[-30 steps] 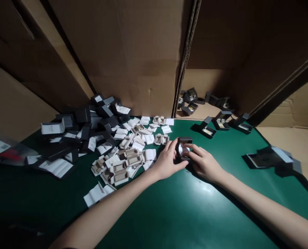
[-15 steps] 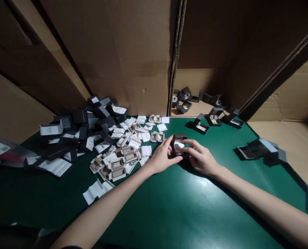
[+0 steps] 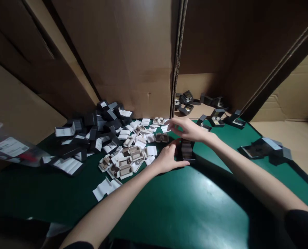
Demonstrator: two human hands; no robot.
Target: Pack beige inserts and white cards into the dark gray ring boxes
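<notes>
Green and smooth, the table (image 3: 169,207) carries a small black box (image 3: 187,151), gripped at its left side by the fingers of the left hand (image 3: 167,159). Above its far side hangs the right hand (image 3: 187,128), fingers curved toward scattered folded white card pieces (image 3: 151,151); whether they pinch anything I cannot tell.
</notes>
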